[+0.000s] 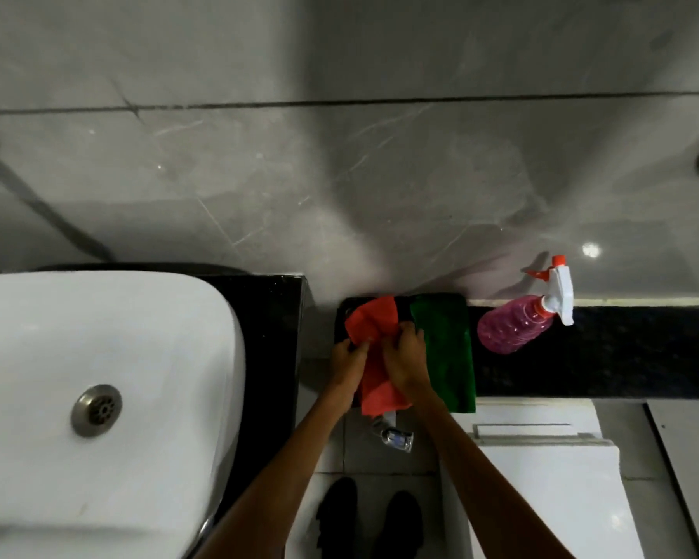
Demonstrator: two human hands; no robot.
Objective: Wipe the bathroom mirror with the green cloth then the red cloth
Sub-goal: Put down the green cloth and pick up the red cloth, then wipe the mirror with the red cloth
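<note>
Both hands grasp the red cloth [374,359] over a dark ledge beside the bathroom basin.

Nearest the camera, two dark shoes [370,522] stand on the tiled floor; above them the left hand [348,359] and right hand [406,357] pinch the rumpled red cloth between them, its lower end hanging off the ledge. Just to its right the green cloth [446,353] lies flat, untouched, on the same ledge. A white basin [97,377] sits to the left. Farther right, a pink spray bottle [525,316] lies on its side against the grey marbled wall [340,175].
</note>
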